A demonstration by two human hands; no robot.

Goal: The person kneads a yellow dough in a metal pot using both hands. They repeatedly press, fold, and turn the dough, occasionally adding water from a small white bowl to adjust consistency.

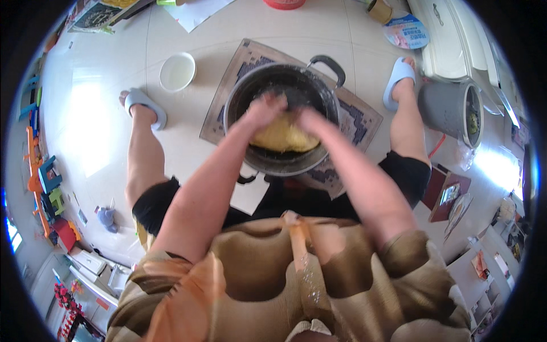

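Observation:
A large dark metal pot [233, 89] with black handles stands on a patterned mat [363, 115] on the floor between my legs. In its lower half lies a yellow mass that looks like dough [280, 137]. My left hand [267, 107], blurred, is inside the pot at the mass's upper left edge. At its upper right edge is my right hand [305, 119], also blurred. The fingers of both are partly hidden, so their grip is unclear. Left of the pot, a white bowl [177, 72] with pale contents sits on the floor.
My slippered feet flank the pot. A grey bin [444, 111] lies on its side at the right, below white cabinets [448, 42]. A red basin [284, 3] is at the top edge. A round printed board [406, 30] and a brown cup-like container [379, 11] are at the upper right.

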